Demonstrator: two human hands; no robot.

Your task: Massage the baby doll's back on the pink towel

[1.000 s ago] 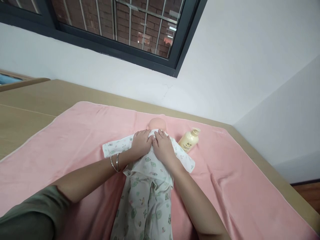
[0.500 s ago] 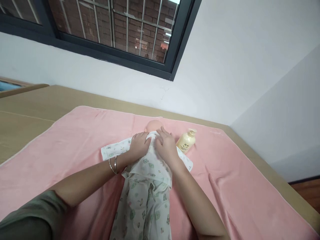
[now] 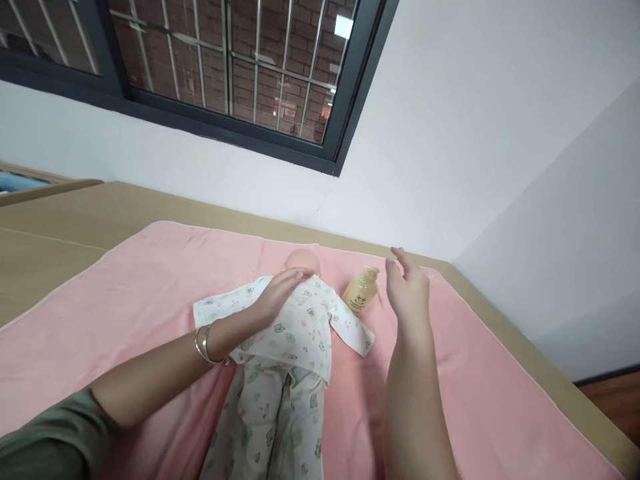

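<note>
**While resting on the doll, one hand down, one lifted**

Lying face up at the middle of the pink towel (image 3: 150,280), near its far edge: doll (image 3: 300,261) in a printed white suit (image 3: 295,333); flat on the chest, just below the chin, fingers loose and gripping nothing: left hand (image 3: 280,293), two bangles (image 3: 204,344) at the wrist; raised above the towel, fingers apart and empty, just right of the cream bottle (image 3: 359,292): right hand (image 3: 407,290); beside the doll's outstretched sleeve, tipped over: that bottle; beneath the towel: tan tabletop (image 3: 50,227).
</note>
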